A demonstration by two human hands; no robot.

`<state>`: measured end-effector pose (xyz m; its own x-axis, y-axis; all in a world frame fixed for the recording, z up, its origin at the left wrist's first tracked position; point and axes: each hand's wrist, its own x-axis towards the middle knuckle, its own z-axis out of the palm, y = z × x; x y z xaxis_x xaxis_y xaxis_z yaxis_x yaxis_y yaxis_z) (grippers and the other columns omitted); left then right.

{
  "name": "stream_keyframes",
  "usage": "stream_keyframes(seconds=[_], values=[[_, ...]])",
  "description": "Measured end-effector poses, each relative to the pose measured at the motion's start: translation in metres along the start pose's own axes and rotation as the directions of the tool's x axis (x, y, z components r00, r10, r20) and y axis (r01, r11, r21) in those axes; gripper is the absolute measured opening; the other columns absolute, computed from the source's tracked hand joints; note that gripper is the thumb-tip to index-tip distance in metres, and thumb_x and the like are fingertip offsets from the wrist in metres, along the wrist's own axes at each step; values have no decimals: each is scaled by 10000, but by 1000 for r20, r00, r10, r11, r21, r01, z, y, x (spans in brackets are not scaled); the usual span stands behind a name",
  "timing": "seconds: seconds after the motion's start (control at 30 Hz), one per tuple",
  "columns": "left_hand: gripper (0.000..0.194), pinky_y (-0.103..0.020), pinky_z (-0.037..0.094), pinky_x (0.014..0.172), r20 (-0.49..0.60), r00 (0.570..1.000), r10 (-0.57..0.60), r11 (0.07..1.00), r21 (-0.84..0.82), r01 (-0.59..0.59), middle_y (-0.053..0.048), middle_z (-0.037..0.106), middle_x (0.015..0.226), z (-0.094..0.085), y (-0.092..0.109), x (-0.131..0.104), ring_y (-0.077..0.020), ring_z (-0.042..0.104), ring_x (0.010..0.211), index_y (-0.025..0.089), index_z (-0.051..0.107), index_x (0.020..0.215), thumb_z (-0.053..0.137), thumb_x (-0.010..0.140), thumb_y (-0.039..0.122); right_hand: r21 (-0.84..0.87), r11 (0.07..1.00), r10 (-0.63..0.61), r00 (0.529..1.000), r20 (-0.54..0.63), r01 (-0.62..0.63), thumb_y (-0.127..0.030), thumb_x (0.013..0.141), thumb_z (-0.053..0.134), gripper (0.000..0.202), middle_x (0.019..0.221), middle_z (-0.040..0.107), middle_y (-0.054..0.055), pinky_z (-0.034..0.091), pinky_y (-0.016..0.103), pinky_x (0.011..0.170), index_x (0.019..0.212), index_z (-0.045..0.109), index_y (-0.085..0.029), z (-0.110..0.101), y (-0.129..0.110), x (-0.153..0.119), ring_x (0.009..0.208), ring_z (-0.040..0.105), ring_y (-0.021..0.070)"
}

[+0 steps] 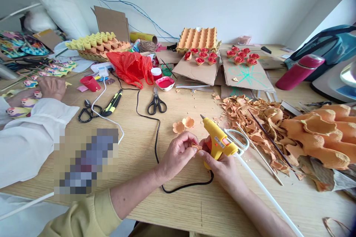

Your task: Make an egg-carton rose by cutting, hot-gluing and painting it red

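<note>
My left hand (176, 155) is closed, pinching a small orange egg-carton piece (197, 146) between thumb and fingertips. My right hand (225, 168) is wrapped round a yellow hot glue gun (219, 139), its thumb and forefinger meeting the same piece. The gun's nozzle points up and left, and a long white glue stick (267, 192) sticks out of its back. A black cord (189, 185) runs from its handle. Just beyond my hands lie two cut petal-shaped cups (183, 124). White-handled scissors (239, 139) lie partly hidden behind the gun.
Orange scraps (250, 118) and an egg tray (319, 133) fill the right. Red paper flowers (239, 57) stand on cardboard (247, 76) at the back. Black scissors (157, 103), a red paint dish (165, 83) and a utility knife (112, 103) lie ahead. At left is another person's hand (51, 87).
</note>
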<state>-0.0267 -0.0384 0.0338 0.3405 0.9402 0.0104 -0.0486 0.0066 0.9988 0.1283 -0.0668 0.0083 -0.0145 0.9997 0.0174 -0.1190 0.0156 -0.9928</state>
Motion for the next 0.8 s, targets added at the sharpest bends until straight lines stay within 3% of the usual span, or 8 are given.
stream_keyframes(seconds=[0.37,0.8], values=[[61,-234,441,618,37,997,71,997,26,-71,20,553,769,-2,-4,0,-97,508,646,173,572,809,548,829,121,-3,1000,-4,1000,23,4,-459,791,786,278,835,612,4,532,318,722,916,631,-266,0,-5,-1,775,580,179],[26,-238,462,676,-4,987,158,979,133,-156,5,561,820,-1,-4,-2,-111,555,719,167,577,865,570,853,145,41,999,-35,999,17,34,-372,824,776,249,909,617,-8,520,286,735,975,601,-278,-3,4,1,798,595,151]])
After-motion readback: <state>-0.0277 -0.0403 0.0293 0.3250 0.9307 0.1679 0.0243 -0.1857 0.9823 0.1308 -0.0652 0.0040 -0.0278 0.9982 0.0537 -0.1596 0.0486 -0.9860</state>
